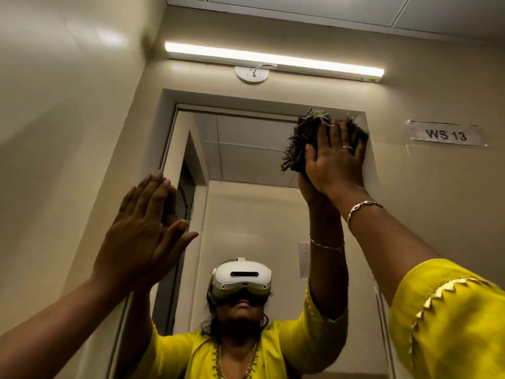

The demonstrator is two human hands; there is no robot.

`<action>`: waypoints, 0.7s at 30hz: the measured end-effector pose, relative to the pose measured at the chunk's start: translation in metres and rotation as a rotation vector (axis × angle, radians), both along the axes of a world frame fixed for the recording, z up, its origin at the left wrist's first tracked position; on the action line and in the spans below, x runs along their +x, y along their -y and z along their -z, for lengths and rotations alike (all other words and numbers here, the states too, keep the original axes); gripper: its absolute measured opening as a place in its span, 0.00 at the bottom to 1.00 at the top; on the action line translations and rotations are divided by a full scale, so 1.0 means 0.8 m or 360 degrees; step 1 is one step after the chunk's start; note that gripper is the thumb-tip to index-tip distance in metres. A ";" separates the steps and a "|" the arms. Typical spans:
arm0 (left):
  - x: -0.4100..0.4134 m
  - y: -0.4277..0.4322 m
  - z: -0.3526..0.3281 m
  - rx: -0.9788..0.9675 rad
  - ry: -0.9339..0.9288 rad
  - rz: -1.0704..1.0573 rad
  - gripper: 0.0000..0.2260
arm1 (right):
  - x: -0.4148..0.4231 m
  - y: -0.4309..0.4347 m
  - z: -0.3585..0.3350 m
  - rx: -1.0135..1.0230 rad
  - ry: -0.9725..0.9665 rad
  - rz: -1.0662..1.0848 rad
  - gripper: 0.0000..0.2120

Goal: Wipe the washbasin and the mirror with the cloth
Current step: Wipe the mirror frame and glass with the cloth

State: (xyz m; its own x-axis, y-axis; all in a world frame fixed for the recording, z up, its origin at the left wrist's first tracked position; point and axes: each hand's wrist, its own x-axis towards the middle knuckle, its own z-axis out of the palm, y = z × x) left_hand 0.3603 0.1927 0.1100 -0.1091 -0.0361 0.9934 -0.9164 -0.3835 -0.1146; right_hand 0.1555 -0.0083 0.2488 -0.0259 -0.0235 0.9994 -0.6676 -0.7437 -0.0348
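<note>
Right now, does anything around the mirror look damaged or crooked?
The cloth under the right hand, high on the mirror, is badly frayed, loose threads sticking out. The WS 13 paper label on the wall sits slightly tilted, its edges ragged.

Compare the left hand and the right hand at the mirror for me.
The right hand presses a dark frayed cloth against the mirror; the left hand holds nothing. The right hand is up near the mirror's top right corner; the left hand sits lower, at its left edge. The right hand shows a ring; the left hand shows none. Both are flat, palms toward the glass.
</note>
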 end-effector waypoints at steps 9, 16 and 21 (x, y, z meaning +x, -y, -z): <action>0.006 0.001 0.002 -0.0024 -0.0029 0.0032 0.36 | 0.088 -0.082 0.002 -0.0098 -0.0068 -0.0115 0.27; 0.010 0.002 0.003 -0.0085 0.0021 0.0069 0.32 | 0.160 -0.146 -0.002 -0.0151 -0.0108 -0.0195 0.28; 0.006 0.001 0.003 -0.0149 0.0040 0.0138 0.32 | 0.196 -0.183 -0.007 -0.0188 -0.0218 -0.0250 0.28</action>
State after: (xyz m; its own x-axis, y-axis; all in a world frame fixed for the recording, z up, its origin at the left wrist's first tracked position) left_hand 0.3654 0.1919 0.1077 -0.1330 0.0671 0.9888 -0.9439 -0.3130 -0.1057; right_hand 0.3121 0.1379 0.2542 0.1051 0.1009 0.9893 -0.5355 -0.8325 0.1418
